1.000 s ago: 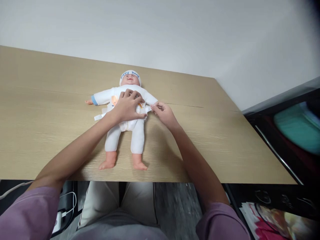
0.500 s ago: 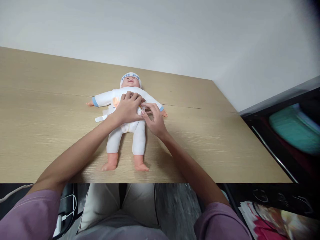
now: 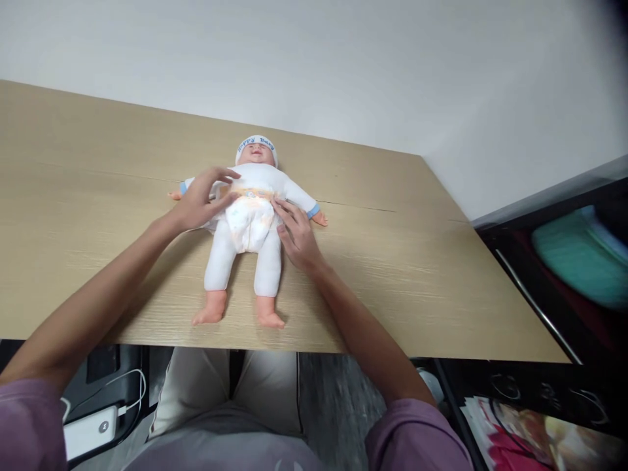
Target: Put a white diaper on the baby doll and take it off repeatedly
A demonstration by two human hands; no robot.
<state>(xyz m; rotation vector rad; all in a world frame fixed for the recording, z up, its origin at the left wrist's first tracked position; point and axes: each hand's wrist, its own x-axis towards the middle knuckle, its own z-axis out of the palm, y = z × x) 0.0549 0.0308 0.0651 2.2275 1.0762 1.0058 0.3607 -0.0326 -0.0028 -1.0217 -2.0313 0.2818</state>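
Observation:
A baby doll [image 3: 265, 178] in a white suit and a "Happy Baby" cap lies on its back on the wooden table, feet towards me. A white diaper [image 3: 250, 226] with an orange-patterned waistband covers its front between the legs. My left hand [image 3: 202, 199] is over the diaper's left side, fingers apart, thumb near the waistband; the diaper's wing there is mostly hidden beneath it. On the opposite side, my right hand [image 3: 298, 234] rests with its fingertips against the diaper's edge at the doll's hip. Its fingers are stretched out and nothing shows in them.
The wooden table [image 3: 392, 275] meets a pale wall at the back. Below its front edge, a white power bank [image 3: 91, 432] with a cable sits at lower left. A dark shelf with a green item [image 3: 579, 258] stands to the right, above colourful printed packaging [image 3: 540, 432].
My left hand has moved left off the diaper's middle, uncovering its front and waistband. My right hand stays at the doll's hip, its fingers now straighter. The view has shifted slightly.

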